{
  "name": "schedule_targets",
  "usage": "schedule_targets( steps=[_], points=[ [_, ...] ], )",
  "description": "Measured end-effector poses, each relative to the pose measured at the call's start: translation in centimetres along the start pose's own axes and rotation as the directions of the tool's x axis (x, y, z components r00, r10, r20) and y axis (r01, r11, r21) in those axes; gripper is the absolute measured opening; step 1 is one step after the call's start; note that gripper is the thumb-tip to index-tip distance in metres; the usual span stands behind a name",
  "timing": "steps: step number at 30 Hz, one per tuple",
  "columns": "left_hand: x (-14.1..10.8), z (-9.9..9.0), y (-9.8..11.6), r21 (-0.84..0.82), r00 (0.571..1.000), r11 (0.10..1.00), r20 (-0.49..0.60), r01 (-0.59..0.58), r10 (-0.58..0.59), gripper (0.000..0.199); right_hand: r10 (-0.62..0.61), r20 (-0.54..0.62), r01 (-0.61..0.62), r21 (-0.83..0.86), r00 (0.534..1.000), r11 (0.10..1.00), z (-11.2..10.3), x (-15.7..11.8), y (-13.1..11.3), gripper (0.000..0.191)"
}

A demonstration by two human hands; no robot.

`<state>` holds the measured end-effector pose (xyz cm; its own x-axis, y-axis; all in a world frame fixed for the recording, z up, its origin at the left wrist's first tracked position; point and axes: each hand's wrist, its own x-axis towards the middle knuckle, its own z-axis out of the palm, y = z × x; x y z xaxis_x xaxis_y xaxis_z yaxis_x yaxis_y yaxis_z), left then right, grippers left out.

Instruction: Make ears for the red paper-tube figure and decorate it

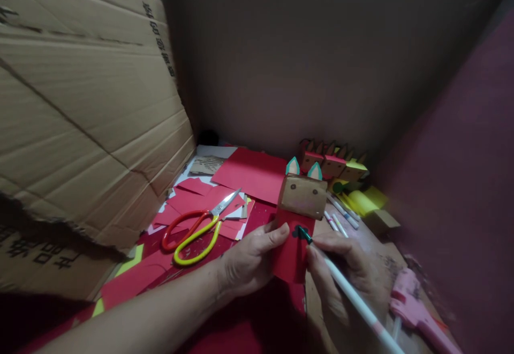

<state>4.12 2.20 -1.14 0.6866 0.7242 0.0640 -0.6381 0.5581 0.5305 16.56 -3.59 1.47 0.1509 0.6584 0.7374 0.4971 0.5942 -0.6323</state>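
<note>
My left hand (251,260) grips a paper puppet (303,196) by its red paper body, the thumb lying on the front. The puppet has a brown cardboard head with two drawn eyes and two pointed ears edged in teal. Held between the fingers of my right hand (347,276) is a white marker pen (353,295) with a dark green tip. That tip touches the red body at a small dark patch (297,231) below the head. Left of the puppet lie scissors (201,228) with one red and one yellow handle, blades pointing away.
Red paper sheets (252,174) and scraps cover the table's back left. Several similar puppets (333,164) stand at the back right, near yellow paper (367,198) and loose markers (343,212). A pink glue gun (409,300) lies at right. Cardboard (88,102) rises on the left.
</note>
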Motion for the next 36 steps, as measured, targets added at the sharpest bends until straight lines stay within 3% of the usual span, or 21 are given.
schedule_targets(
  steps=[21, 36],
  points=[
    [-0.11, -0.02, -0.01, 0.015, 1.000, 1.000, -0.011, 0.007, -0.007, 0.023, 0.011, 0.057, -0.014, 0.047, 0.998, 0.999, -0.13, -0.01, -0.24, 0.019],
    [-0.10, -0.02, -0.05, 0.030, 1.000, 0.999, -0.001, 0.015, -0.015, 0.026, -0.014, 0.004, 0.014, 0.009, 1.000, 1.000, 0.05, 0.15, -0.48, 0.016]
  ],
)
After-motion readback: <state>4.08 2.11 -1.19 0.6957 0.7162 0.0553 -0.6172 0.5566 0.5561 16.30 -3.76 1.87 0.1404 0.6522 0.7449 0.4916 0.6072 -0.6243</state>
